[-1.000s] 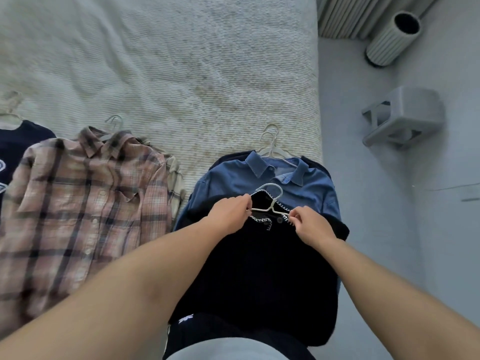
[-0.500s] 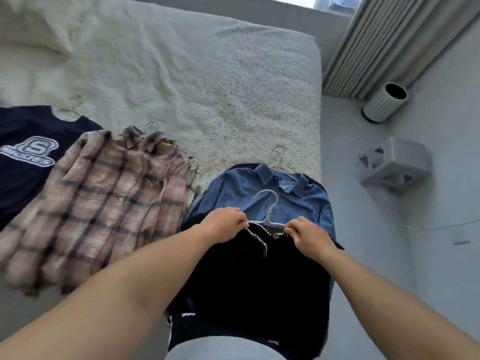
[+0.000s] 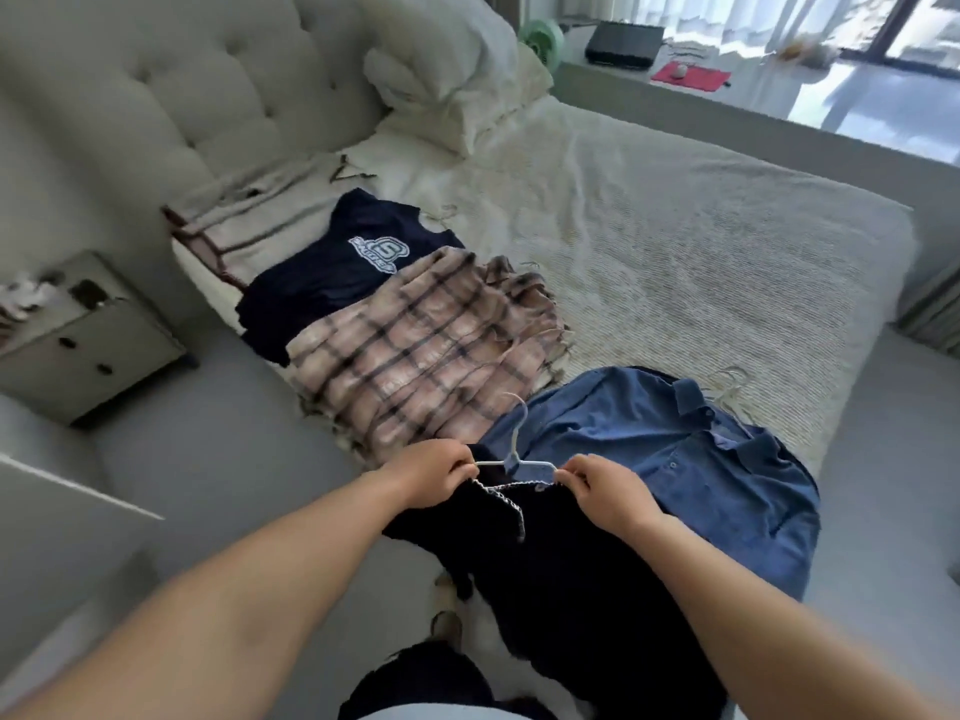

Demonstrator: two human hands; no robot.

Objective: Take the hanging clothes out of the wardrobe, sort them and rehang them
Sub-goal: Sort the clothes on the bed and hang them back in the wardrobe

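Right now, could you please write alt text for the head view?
Both hands, left hand and right hand, grip a white hanger carrying a black garment at the bed edge. Blue shirt, plaid shirt, navy T-shirt lie there.

**Inspector A:** Both forearms are bare from the bottom edge of the view to the wrist; no sleeve shows on either; the left hand (image 3: 434,472) and right hand (image 3: 605,491) are bare, with no glove; rings or a watch cannot be made out.

**Inspector B:** Noted; at the lower centre edge a pale grey-white garment (image 3: 441,713) covers the torso; dark fabric lies just above it, though whether that is worn cannot be told.
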